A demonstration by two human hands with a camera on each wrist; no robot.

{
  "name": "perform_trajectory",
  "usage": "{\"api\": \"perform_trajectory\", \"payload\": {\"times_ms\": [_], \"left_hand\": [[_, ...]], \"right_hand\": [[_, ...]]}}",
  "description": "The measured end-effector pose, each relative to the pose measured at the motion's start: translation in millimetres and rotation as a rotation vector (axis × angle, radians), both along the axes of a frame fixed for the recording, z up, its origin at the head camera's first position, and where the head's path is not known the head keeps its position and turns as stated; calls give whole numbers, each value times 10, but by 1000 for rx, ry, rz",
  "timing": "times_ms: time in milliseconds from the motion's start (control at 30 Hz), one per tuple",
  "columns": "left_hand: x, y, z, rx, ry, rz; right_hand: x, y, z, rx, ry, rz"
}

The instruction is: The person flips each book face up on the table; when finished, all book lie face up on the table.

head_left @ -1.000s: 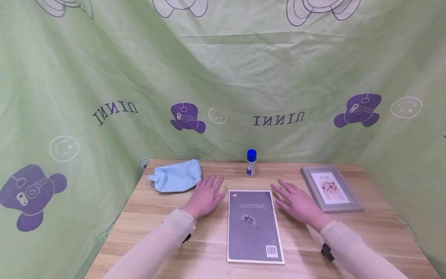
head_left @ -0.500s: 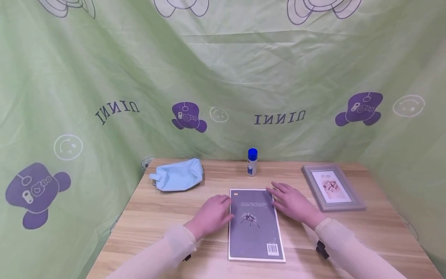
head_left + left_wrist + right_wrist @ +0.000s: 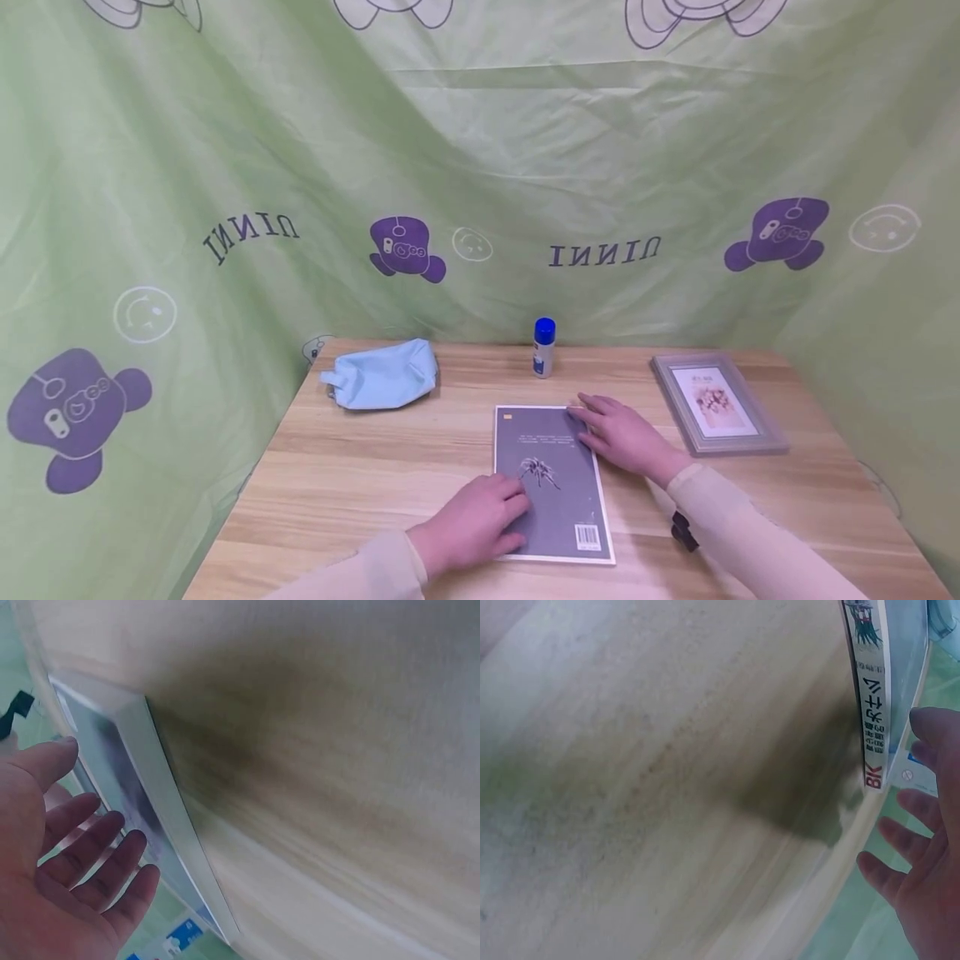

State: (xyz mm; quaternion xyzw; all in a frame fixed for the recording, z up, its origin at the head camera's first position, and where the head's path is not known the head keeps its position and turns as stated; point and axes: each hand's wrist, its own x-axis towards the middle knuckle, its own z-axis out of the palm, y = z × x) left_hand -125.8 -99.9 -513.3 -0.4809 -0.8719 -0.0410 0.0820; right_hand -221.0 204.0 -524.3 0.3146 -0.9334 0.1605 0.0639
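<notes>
A grey book (image 3: 551, 492) with a white border lies flat, its cover printed with a spider and a barcode. My left hand (image 3: 474, 521) hovers over the book's near left part, fingers loosely bent and overlapping the cover. In the left wrist view that palm (image 3: 45, 877) faces the book's pale page edge (image 3: 161, 780), with nothing in its grasp. At the far right corner of the book is my right hand (image 3: 626, 433), fingers spread and fingertips right at the edge. The right wrist view shows the printed spine (image 3: 872, 712) beside relaxed fingers (image 3: 907, 836).
On the wooden table (image 3: 330, 483), a light blue pouch (image 3: 386, 377) lies at the back left. A white bottle with a blue cap (image 3: 543, 348) stands behind the book. To the right is a framed picture (image 3: 720, 404). A green patterned curtain (image 3: 510, 150) hangs behind.
My left hand has come from beside the pouch toward me and right, over the book's near left part. The right hand has shifted slightly left onto the book's far right corner.
</notes>
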Motion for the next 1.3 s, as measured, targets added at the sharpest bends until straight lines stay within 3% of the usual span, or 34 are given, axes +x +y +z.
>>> {"api": "perform_trajectory", "payload": {"times_ms": [233,433,833,1300], "left_hand": [[152,5,-91,1,-9,-73],[219,-2,-184,-39,50,-87],[235,21,-201,-90,127,-35],[211,89,-228,-75,334,-125]], "right_hand": [[-4,-36,-93,-20,-5,19],[-28,-77,-107,-27,-60,-5],[-105,-96,-140,-53,-12,28],[-145,-90,-173,-61,40,62]]}}
